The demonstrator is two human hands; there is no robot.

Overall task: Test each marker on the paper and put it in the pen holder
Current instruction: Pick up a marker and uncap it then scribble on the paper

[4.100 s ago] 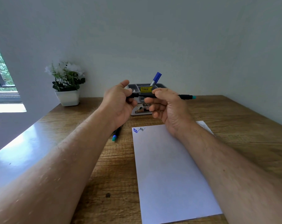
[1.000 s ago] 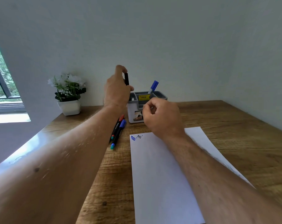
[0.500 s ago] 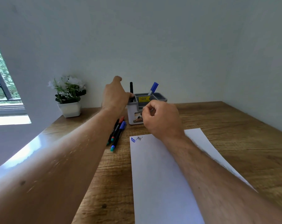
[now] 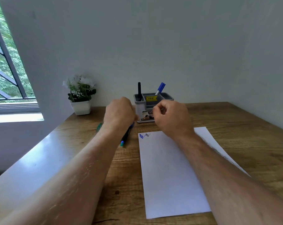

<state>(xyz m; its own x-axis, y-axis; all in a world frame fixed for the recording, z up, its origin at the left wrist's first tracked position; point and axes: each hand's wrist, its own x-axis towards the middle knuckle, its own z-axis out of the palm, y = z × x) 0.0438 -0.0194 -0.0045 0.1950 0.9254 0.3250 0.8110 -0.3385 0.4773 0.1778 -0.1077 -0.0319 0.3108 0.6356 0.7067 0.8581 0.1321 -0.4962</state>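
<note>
The grey and white pen holder [image 4: 153, 99] stands at the back of the wooden desk. A black marker [image 4: 139, 90] stands upright in its left slot and a blue-capped marker [image 4: 160, 87] leans in a rear slot. My left hand [image 4: 119, 113] is curled down over the loose markers left of the holder. It grips a green-ended marker [image 4: 99, 126] whose tip pokes out left of my wrist. Another marker with a teal end [image 4: 124, 138] lies under my forearm. My right hand [image 4: 170, 118] hovers in front of the holder, fingers curled, holding nothing. The white paper [image 4: 170, 172] bears blue and black scribbles [image 4: 144, 135].
A small white pot of white flowers [image 4: 80, 96] sits at the back left near the wall. A window and pale ledge [image 4: 15, 114] lie to the left. The desk's right half [image 4: 243, 135] is bare wood.
My left hand let go of the black marker, now standing in the holder, and dropped onto the loose markers. The green-ended marker has swung left. My right hand stayed put.
</note>
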